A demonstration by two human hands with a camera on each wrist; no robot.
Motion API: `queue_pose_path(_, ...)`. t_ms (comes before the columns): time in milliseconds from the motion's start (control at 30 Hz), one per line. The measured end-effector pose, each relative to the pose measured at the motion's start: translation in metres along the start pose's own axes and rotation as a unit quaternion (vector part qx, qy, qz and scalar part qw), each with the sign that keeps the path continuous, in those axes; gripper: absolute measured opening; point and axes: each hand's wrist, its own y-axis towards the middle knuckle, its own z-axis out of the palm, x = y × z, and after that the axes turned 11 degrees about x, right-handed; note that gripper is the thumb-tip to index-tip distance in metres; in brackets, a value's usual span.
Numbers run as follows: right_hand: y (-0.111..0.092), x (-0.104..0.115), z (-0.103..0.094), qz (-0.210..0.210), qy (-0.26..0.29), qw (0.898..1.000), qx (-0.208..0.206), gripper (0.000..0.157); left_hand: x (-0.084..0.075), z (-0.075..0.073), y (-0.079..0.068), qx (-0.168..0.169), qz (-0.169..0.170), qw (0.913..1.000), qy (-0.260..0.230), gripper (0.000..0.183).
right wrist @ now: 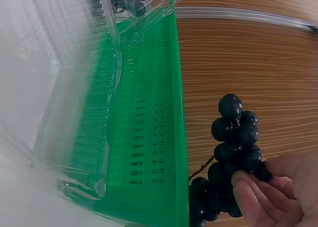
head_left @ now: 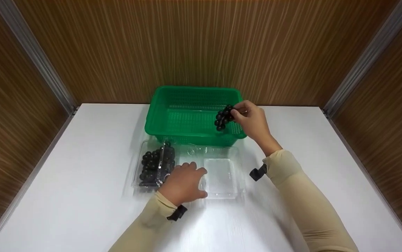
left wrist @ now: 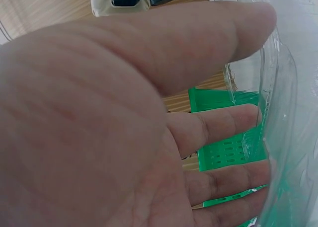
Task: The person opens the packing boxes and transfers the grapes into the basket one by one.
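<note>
above the right part of the green basket (head_left: 187, 134), the right hand (head_left: 253, 120) holds a bunch of dark grapes (head_left: 224, 118), pinched between the thumb and the fingers near its upper end. the lower end of the bunch hangs toward the inside of the basket, but i cannot tell if it touches the wall or the bottom. in front of the basket, on the white worktop (head_left: 75, 182), lies a transparent plastic container (head_left: 219, 175); its left part has other dark grapes (head_left: 148, 168) in it, while its right part shows no fruit. the left hand (head_left: 183, 183) is over the middle of this container, with the thumb well apart from the fingers, and it seems to hold nothing; whether its fingertips touch the clear plastic, i cannot say surely. as for the progress, i would judge that the work with the grapes is somewhere in the middle: one portion lies inside the container, and the held bunch is not yet put down anywhere. in the visible part of the basket i see no further grapes, so this bunch appears to be the only one outside the container. its setting down is what remains open.
</note>
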Motion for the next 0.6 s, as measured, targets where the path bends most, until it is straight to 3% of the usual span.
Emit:
queue_pose_path(167, 0.003, 0.0002, 0.0016, 0.025, 0.017, 1.0, 0.008, 0.024, -0.0018, -0.0009, 0.0013, 0.005, 0.001, 1.0, 0.006, 0.059)
queue_pose_path(367, 0.0007, 0.0016, 0.0018, 0.051, -0.015, 0.999, 0.005, 0.024, -0.0047, -0.0012, 0.0028, 0.008, 0.009, 0.9999, 0.006, 0.06)
queue_pose_path(600, 0.0012, -0.0022, 0.0015, 0.032, -0.035, 0.999, -0.005, 0.022, -0.0062, -0.001, 0.0061, 0.007, 0.013, 0.9998, 0.014, 0.058)
